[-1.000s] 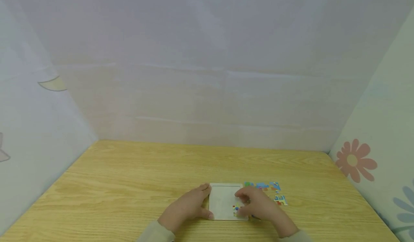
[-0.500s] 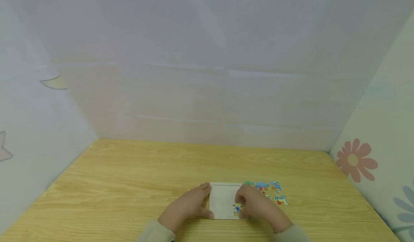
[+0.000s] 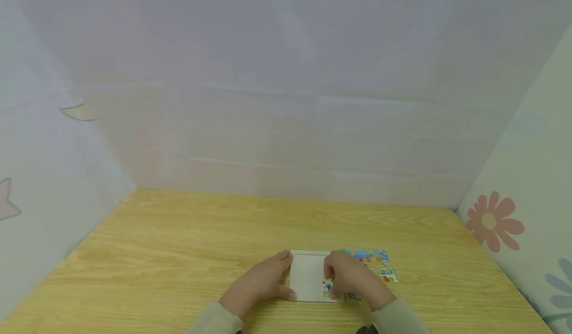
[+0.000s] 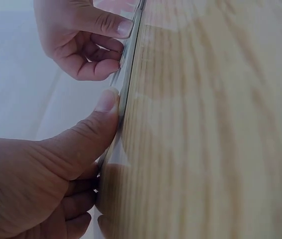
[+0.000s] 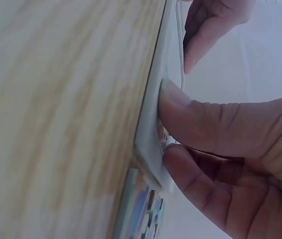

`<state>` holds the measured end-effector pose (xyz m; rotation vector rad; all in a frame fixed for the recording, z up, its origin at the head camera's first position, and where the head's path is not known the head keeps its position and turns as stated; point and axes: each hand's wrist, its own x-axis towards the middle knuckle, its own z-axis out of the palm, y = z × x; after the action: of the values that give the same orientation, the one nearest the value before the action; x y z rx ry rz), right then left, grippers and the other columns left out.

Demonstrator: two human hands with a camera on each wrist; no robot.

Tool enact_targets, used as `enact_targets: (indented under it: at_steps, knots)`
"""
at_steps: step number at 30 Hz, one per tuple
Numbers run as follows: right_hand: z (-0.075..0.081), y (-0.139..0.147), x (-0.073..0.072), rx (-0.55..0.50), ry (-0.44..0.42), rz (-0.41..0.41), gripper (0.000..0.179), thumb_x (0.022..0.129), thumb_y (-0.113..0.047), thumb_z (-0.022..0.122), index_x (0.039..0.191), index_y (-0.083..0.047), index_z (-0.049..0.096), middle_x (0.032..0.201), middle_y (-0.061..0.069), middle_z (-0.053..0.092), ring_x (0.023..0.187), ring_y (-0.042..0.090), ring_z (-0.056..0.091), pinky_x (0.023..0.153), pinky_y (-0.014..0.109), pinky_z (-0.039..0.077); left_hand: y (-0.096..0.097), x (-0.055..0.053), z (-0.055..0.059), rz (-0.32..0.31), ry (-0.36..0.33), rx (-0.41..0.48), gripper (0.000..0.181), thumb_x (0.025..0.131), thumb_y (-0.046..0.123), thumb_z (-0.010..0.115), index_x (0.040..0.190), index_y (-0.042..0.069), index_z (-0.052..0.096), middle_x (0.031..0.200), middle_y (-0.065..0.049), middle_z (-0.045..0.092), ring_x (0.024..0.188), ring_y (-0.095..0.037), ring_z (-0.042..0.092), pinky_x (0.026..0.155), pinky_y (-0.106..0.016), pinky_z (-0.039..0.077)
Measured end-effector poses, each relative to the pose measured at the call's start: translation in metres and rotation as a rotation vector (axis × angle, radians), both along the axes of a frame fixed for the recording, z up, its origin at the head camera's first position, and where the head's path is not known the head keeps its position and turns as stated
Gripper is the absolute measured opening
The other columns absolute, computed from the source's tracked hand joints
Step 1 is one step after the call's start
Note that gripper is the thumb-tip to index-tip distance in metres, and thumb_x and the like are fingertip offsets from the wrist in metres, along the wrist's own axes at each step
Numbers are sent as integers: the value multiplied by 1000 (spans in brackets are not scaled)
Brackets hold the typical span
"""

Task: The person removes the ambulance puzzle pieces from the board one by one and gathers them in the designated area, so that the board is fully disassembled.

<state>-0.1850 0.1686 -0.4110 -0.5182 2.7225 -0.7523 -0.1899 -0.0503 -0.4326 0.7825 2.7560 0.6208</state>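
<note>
A white puzzle tray (image 3: pixel 308 274) lies flat on the table. My left hand (image 3: pixel 263 278) grips the tray along its left side, thumb at the near corner and fingers at the far one. At the tray's near right corner sits a colourful jigsaw piece (image 3: pixel 327 287). My right hand (image 3: pixel 353 277) bends over that corner, its thumb and index finger pinching a puzzle piece (image 5: pixel 162 133) low against the tray, mostly hidden by the fingertips. In the left wrist view, my left thumb (image 4: pixel 88 127) presses on the tray's near edge.
Several loose jigsaw pieces (image 3: pixel 388 274) lie right of the tray, some partly behind my right hand. A piece (image 5: pixel 143 209) is close beside the tray's near right corner. The wooden table (image 3: pixel 178 244) is walled by pale hanging sheets (image 3: pixel 250 125).
My right hand has closed in on the tray's near right corner, with its fingers curling further. The left hand stays on the tray, and the view shifts slightly.
</note>
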Motion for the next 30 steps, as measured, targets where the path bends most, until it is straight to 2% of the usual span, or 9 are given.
enact_targets:
  at_steps: [12, 19, 25, 30]
  knots:
    - [6, 2, -3, 6, -48, 26, 33, 58, 3, 83, 72, -7, 55, 77, 3, 49, 64, 17, 44, 52, 28, 40, 6, 4, 9, 20, -8, -34, 89, 68, 41, 76, 136, -4, 41, 144, -18, 37, 131, -33, 38, 109, -43, 33]
    - [5, 3, -2, -35, -72, 11, 35, 57, 5, 83, 72, -7, 53, 72, 3, 48, 60, 16, 43, 49, 27, 39, 9, 4, 12, 34, -10, -80, 88, 68, 40, 77, 136, -4, 42, 143, -18, 39, 131, -32, 39, 109, -41, 34]
    - [0, 4, 1, -77, -43, -20, 36, 58, 5, 81, 73, -7, 51, 70, 1, 48, 62, 16, 43, 50, 27, 38, 8, 3, 11, 24, 27, -94, 88, 66, 40, 79, 134, -5, 44, 141, -19, 41, 129, -33, 40, 108, -42, 35]
    - [-6, 9, 5, -121, 6, -42, 35, 60, 1, 80, 76, -10, 51, 70, 0, 49, 64, 15, 44, 52, 26, 37, 7, 4, 12, 18, 25, -92, 89, 67, 41, 78, 134, -5, 43, 142, -19, 40, 129, -34, 40, 108, -43, 35]
